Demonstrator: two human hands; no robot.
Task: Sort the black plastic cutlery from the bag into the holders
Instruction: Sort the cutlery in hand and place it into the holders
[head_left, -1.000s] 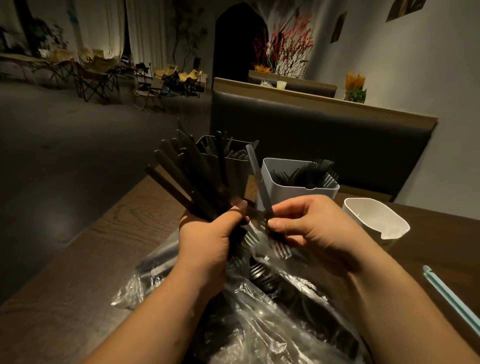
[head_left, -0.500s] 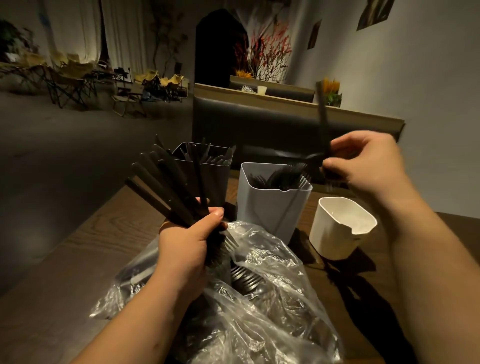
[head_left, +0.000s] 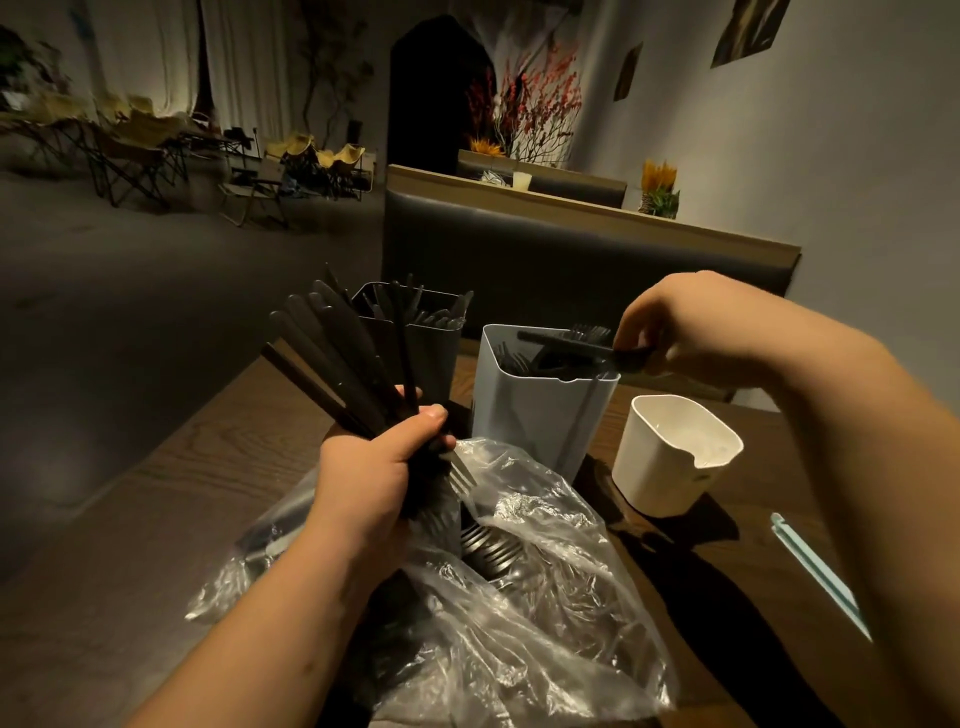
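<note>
- The clear plastic bag (head_left: 545, 571) lies on the wooden table (head_left: 156, 493), closest to the person. It has more black cutlery inside and sits just under the left hand.
- The left hand (head_left: 374, 478) has its fingers curled tight around a bunch of black cutlery (head_left: 337, 358). The handles fan up and away from the fist, and fork tips poke out below it.
- A white holder (head_left: 670, 467) stands below the right hand.
- The right hand (head_left: 691, 322) pinches one black piece (head_left: 566, 347) by its end. The piece lies flat across the top of the grey holder (head_left: 535, 415), which has forks in it.
- A dark holder (head_left: 441, 358) with cutlery stands behind the left hand's bunch.
</note>
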